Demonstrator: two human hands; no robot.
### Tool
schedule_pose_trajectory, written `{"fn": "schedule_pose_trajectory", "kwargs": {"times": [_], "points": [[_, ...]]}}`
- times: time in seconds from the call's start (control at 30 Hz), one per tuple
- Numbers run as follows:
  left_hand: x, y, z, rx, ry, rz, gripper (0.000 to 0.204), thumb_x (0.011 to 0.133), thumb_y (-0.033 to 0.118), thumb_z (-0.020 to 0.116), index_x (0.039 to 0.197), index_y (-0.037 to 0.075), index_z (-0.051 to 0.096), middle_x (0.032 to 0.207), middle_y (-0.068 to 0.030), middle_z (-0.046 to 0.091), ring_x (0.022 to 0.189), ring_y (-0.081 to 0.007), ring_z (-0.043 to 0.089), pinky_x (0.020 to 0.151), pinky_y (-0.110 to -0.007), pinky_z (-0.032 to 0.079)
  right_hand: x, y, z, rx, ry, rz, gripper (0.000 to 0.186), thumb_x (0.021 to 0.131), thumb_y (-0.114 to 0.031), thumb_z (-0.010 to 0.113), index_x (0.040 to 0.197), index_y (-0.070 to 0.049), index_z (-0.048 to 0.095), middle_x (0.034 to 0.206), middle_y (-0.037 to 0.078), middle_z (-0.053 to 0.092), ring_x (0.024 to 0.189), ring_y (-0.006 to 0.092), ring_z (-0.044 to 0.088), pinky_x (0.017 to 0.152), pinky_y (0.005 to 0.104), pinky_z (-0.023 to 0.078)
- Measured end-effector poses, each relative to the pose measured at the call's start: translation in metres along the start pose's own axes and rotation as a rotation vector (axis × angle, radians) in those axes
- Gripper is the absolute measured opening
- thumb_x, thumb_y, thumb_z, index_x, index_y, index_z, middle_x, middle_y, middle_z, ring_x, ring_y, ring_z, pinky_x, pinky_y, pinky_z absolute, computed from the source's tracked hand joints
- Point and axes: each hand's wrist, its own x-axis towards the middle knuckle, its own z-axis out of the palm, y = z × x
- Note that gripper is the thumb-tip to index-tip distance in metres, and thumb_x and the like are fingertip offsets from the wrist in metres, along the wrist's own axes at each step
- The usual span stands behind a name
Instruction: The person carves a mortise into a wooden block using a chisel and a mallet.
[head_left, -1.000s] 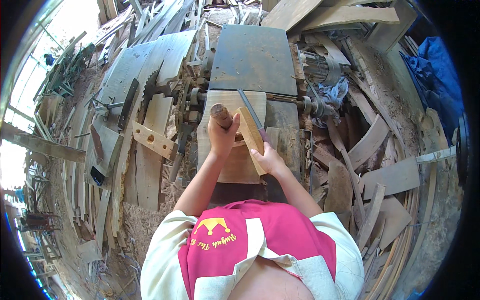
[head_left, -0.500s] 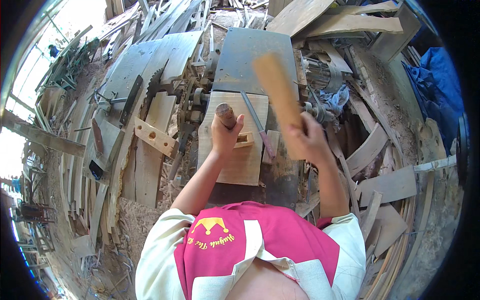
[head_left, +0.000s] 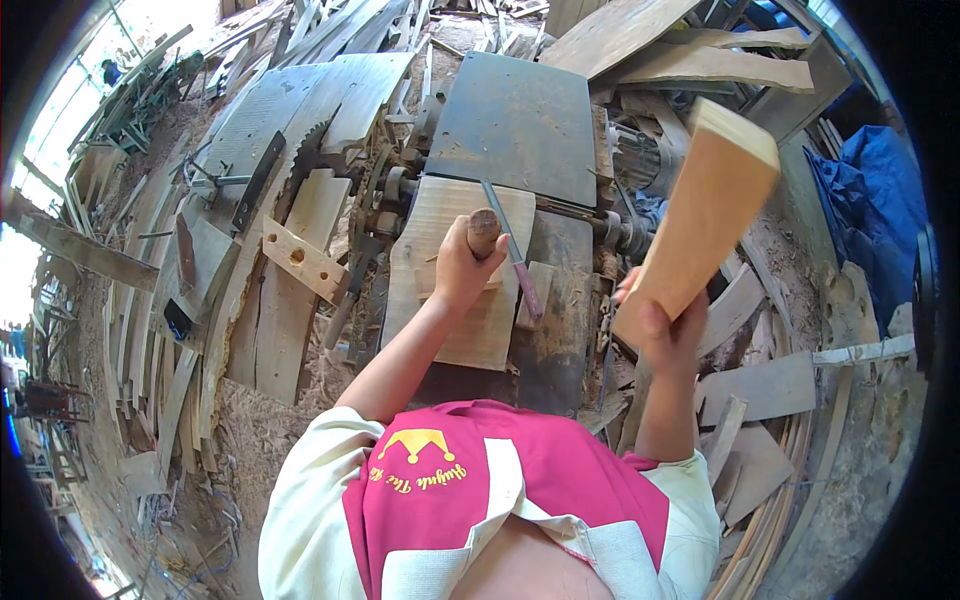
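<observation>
My left hand (head_left: 463, 265) is closed around an upright round wooden handle (head_left: 483, 227), held over a board (head_left: 448, 330) on the machine bed; whatever is below the grip is hidden. A small light wooden piece lies partly hidden beneath that hand. Beside it rests a long metal tool with a reddish handle (head_left: 530, 295), along with a small pale block (head_left: 541, 280). Raised off to the right, my right hand (head_left: 668, 325) grips the lower end of a thick, squared wooden piece (head_left: 715, 195), which tilts upward and to the right.
A metal plate (head_left: 512, 120) sits beyond the board. At left are a toothed saw blade (head_left: 308, 152), planks (head_left: 281, 349) and a drilled wooden bar (head_left: 300, 260). Scrap boards (head_left: 742, 385) and a blue tarp (head_left: 862, 205) crowd the right.
The squared wooden piece has risen and moved right in my right hand, away from the long metal tool, which now lies released on the board. My left hand has shifted slightly rightward.
</observation>
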Motion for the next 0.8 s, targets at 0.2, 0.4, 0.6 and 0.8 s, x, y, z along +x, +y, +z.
{"fn": "schedule_pose_trajectory", "kwargs": {"times": [0.2,0.4,0.6,0.8], "points": [[0.004,-0.001,-0.006,0.078,-0.085,0.0,0.032,0.072,0.024,0.07,0.087,0.004,0.05,0.082,-0.0155,0.056,0.077,-0.0342,0.055,0.067,-0.04,0.044,0.01,-0.004,-0.01,-0.573,-0.402,0.248,0.039,0.074,-0.034,0.063,0.091,0.0,0.054,0.071,0.012,0.06,0.06,0.0195,0.06,0.055,0.0301,0.045],[0.01,0.008,0.005,0.1,-0.06,0.076,0.033,0.072,0.026,0.069,0.087,0.003,0.05,0.082,-0.0157,0.055,0.077,-0.0343,0.055,0.067,-0.04,0.044,-0.017,0.027,0.004,0.112,0.13,-0.008,0.037,0.076,-0.034,0.063,0.09,0.0,0.055,0.069,0.005,0.059,0.061,0.0119,0.057,0.054,0.0278,0.045],[0.005,-0.003,-0.005,0.109,-0.043,0.043,0.033,0.072,0.025,0.07,0.087,0.003,0.05,0.082,-0.0158,0.056,0.077,-0.034,0.055,0.067,-0.04,0.044,-0.004,0.001,-0.004,-0.39,-0.197,0.231,0.039,0.073,-0.03,0.065,0.092,0.002,0.054,0.062,0.011,0.057,0.062,0.016,0.06,0.057,0.0297,0.046],[0.0,0.002,0.001,0.1,-0.036,0.156,0.033,0.073,0.024,0.071,0.091,0.004,0.052,0.082,-0.0149,0.056,0.073,-0.0321,0.056,0.065,-0.037,0.045,-0.011,0.005,0.008,0.141,0.097,0.129,0.029,0.08,-0.031,0.057,0.087,-0.002,0.056,0.069,0.006,0.059,0.064,0.0178,0.06,0.056,0.0304,0.048]]}}
